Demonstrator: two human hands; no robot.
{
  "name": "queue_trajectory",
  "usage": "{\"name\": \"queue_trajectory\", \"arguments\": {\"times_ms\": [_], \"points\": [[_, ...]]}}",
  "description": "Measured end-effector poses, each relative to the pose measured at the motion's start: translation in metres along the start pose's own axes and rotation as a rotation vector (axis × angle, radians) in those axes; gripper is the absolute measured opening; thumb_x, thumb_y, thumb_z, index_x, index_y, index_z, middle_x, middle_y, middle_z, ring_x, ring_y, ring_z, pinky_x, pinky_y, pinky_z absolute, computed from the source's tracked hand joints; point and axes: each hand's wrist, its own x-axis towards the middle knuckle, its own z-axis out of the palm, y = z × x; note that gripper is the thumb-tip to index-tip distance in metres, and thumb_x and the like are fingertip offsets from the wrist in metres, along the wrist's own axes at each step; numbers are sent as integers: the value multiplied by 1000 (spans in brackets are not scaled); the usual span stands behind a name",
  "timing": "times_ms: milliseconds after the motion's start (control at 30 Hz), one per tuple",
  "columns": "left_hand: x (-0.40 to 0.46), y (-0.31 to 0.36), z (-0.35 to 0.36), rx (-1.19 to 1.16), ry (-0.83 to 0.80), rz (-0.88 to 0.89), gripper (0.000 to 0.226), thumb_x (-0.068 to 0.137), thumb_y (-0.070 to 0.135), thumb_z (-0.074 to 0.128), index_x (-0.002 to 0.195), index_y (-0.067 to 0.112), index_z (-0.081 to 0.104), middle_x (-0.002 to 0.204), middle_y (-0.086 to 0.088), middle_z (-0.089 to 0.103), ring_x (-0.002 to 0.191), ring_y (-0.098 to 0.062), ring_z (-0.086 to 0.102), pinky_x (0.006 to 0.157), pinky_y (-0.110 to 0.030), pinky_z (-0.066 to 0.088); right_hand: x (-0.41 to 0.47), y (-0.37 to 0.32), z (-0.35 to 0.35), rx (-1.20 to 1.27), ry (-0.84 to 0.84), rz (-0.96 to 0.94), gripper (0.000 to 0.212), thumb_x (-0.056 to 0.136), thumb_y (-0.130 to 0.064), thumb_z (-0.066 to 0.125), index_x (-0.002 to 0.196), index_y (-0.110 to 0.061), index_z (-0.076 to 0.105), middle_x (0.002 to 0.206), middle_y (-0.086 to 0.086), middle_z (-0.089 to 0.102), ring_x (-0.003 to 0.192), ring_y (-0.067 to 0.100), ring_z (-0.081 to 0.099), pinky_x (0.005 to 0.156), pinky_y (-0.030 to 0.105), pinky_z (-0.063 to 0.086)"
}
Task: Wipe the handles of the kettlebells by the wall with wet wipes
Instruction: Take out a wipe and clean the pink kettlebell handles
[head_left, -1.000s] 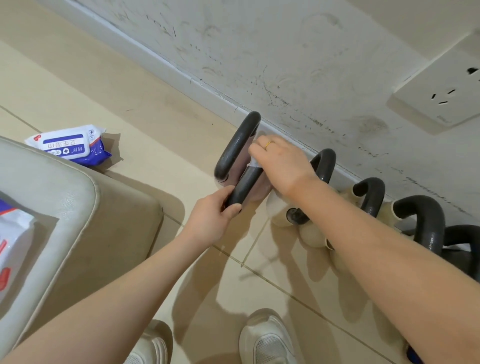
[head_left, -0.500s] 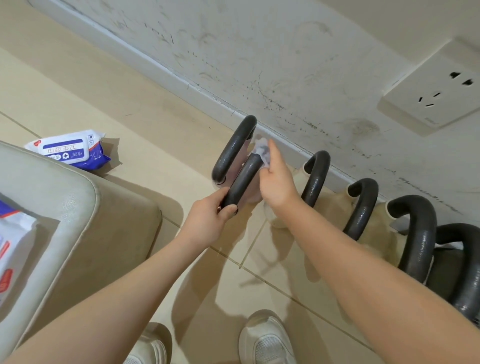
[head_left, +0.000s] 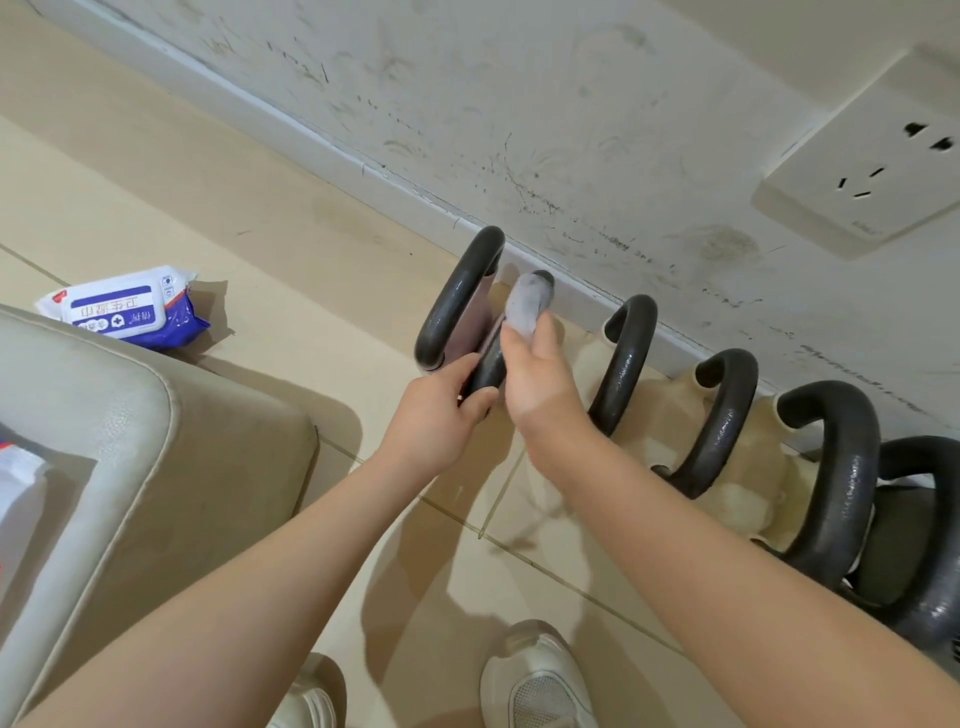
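both hands were on the second handle (head_left: 488, 366) from the left in the row of kettlebells along the wall (head_left: 571, 104). the left hand (head_left: 441, 415) was clenched around the near, lower end of that dark bar, steadying it. the right hand (head_left: 535, 379) gripped a greyed wet wipe (head_left: 524, 306), wrapped over the bar's upper stretch, just short of the far end by the skirting. the handle's long axis ran away from the person, rising from the left hand toward the wall, so the right hand was the nearer one to the part that looked left to wipe, and the stroke would probably follow that line. the first handle (head_left: 457, 301) stood just beside it to the left; three more handles (head_left: 623, 364) lined up to the right, looking damp and shiny. a pack of wipes (head_left: 124, 312) lay on the floor (head_left: 260, 208), well apart to the left. compared with half a second earlier, the right hand had slid down the bar closer to the left hand, and the wipe covered more of the top.
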Motion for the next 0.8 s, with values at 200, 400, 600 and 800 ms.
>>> {"name": "queue_trajectory", "arguments": {"times_ms": [200, 400, 600, 800], "points": [[15, 7, -1, -7, -9, 4, 18, 87, 23, 55, 70, 22, 51, 55, 6, 48, 53, -10, 43, 51, -19, 31, 17, 7, -4, 180, 8, 51, 46, 89, -46, 37, 131, -27, 44, 131, 1, 54, 119, 17, 52, 104, 37, 39], [33, 21, 1, -65, -80, -39, 13, 88, 21, 54, 80, 11, 58, 63, 2, 55, 64, -21, 50, 63, -32, 42, 2, 28, 1, 77, -11, 54, 39, 97, -34, 31, 131, -21, 46, 122, 6, 59, 112, 19, 55, 101, 38, 42], [33, 27, -3, -230, -140, -119, 18, 91, 17, 51, 99, 17, 67, 74, 3, 62, 69, -11, 54, 64, -17, 45, 38, 14, -10, 429, 130, 171, 50, 95, -45, 32, 129, -12, 47, 121, 14, 61, 109, 27, 59, 101, 45, 43], [19, 16, -4, -862, -51, -398, 25, 96, 21, 43, 92, 19, 67, 79, 12, 69, 85, -6, 59, 95, -23, 44, -13, 53, 22, 145, 75, -82, 55, 96, -41, 28, 147, -37, 7, 148, -22, 25, 125, -10, 31, 101, 7, 24]]}}
